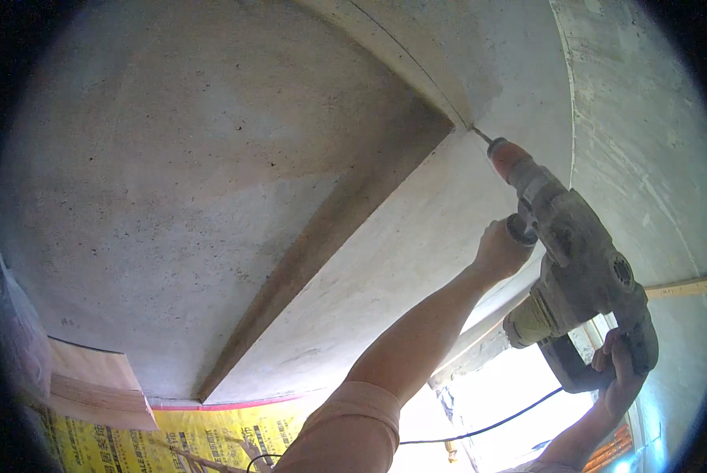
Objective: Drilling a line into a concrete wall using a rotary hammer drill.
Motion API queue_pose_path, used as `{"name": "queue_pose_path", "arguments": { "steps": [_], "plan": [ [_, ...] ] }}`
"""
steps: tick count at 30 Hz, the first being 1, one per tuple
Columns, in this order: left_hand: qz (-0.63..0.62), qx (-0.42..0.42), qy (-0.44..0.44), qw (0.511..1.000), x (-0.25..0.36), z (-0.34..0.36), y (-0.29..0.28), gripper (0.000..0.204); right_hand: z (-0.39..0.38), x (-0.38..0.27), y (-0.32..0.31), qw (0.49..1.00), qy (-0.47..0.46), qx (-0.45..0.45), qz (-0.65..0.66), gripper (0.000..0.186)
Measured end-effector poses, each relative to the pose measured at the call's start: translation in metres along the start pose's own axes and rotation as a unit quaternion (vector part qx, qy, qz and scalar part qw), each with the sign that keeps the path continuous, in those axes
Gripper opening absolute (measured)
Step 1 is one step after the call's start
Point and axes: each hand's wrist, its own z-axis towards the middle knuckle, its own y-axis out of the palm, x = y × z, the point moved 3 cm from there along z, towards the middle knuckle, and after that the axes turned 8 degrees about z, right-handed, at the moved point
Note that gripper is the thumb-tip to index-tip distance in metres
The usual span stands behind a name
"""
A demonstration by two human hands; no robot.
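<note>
A large dusty grey rotary hammer drill (570, 236) with an orange-red nose is held overhead, tilted up and to the left. Its thin bit (479, 134) reaches the pale plastered beam (369, 260) near its upper corner, beside a thin dark line running along the surface; whether the tip is inside it I cannot tell. My left hand (501, 248) is closed round the drill's side handle at the front. My right hand (617, 374) grips the rear handle, its fingers wrapped round it, partly hidden by the tool.
A grey wall (637, 118) curves at the right, with a wooden strip (677, 288) lower down. A bright opening (503, 402) and a dark cable (479, 432) are below. At lower left are yellow printed sheeting (188, 441), wooden boards (97, 382) and clear plastic (18, 331).
</note>
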Motion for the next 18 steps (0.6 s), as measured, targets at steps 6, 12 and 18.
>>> {"name": "queue_pose_path", "arguments": {
  "steps": [6, 12, 18],
  "plan": [
    [0.039, -0.020, 0.004, 0.999, 0.009, -0.002, 0.000, 0.010, 0.002, 0.002, -0.011, 1.000, -0.019, 0.000, -0.003, 0.020],
    [0.020, -0.017, -0.031, 0.999, 0.004, 0.001, -0.003, 0.025, 0.005, 0.006, -0.012, 0.999, -0.007, -0.051, 0.011, 0.017],
    [0.033, 0.005, 0.008, 0.999, 0.005, 0.000, -0.009, 0.013, 0.009, 0.012, -0.011, 0.998, -0.019, -0.063, 0.022, 0.018]
  ]
}}
